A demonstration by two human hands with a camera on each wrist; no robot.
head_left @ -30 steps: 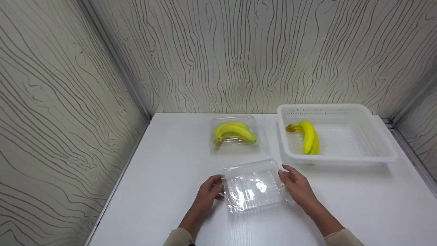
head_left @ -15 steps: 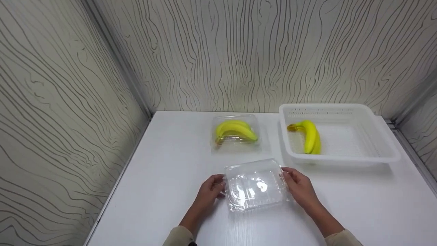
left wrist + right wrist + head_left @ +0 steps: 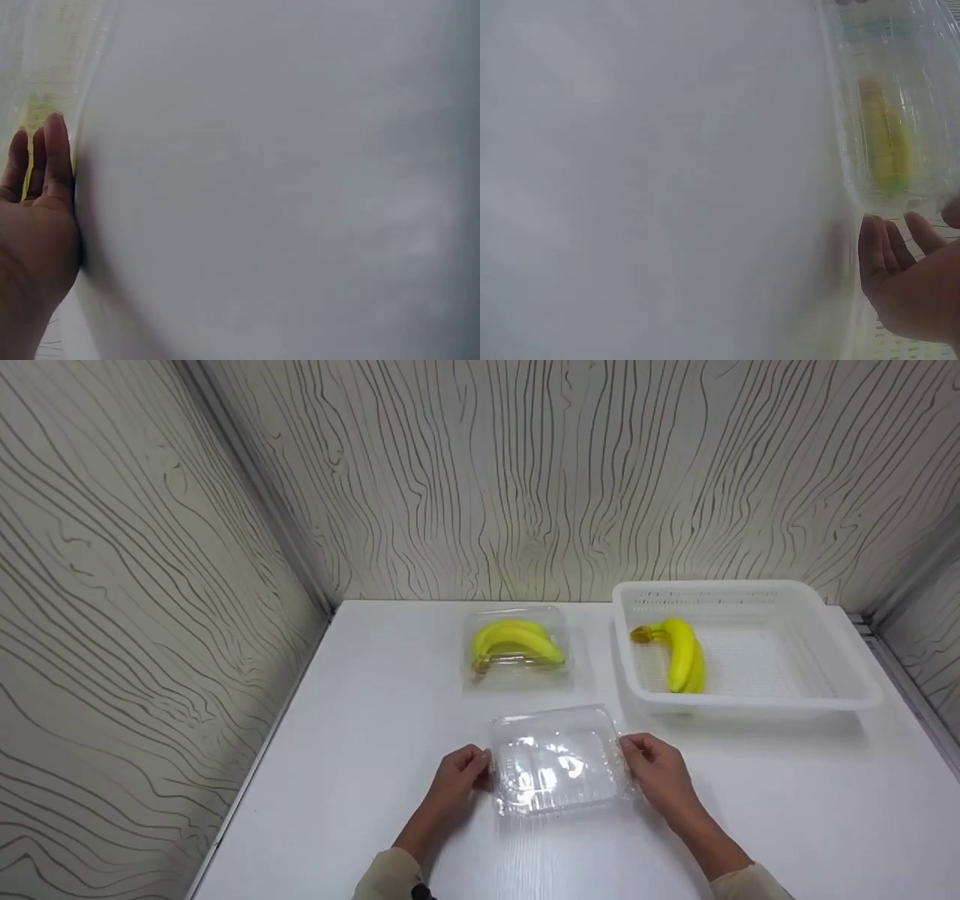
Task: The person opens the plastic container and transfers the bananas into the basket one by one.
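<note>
Two bare hands flank a clear plastic clamshell container [image 3: 559, 761] over the near middle of a white tabletop [image 3: 352, 787], its sides slightly skewed to the table's edges. The left hand [image 3: 455, 772] pinches the container's left edge between thumb and fingers; the right hand [image 3: 660, 772] likewise pinches the right edge. Whether the base touches the tabletop cannot be told. Behind lies a second clear container [image 3: 517, 679] enclosing yellow bananas [image 3: 521, 636]. To its right, a white perforated plastic basket [image 3: 757, 703] holds another banana bunch [image 3: 682, 656] near its left wall, brown stem pointing left.
</note>
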